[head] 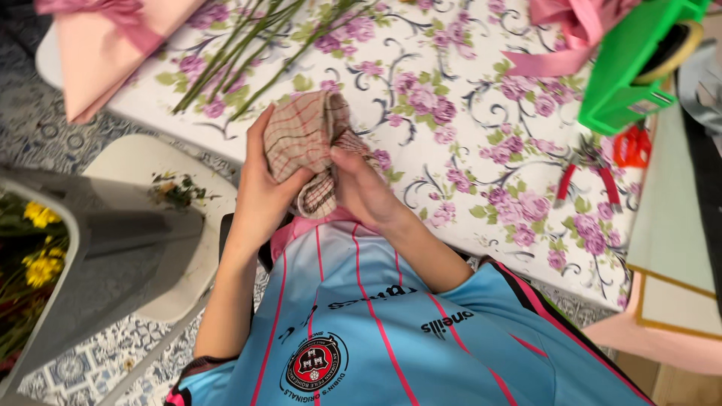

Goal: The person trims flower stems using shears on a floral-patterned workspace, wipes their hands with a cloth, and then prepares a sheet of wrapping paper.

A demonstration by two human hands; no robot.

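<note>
Bin (113,256): grey, left of cloth, cut off by frame; yellow flowers (37,240) half hidden inside. Stems (248,53): green, above cloth, tops out of view. Left hand (259,192): grip closed around cloth from the left, fingers tucked under the folds. Cloth (304,139): beige with red check, bunched, held over worktop (451,90) edge. Right hand (365,188): grip pressed onto cloth, fingertips buried. Pliers (587,177): red-handled, right of cloth. Green holder (632,68): upper right, partly cut off.
</note>
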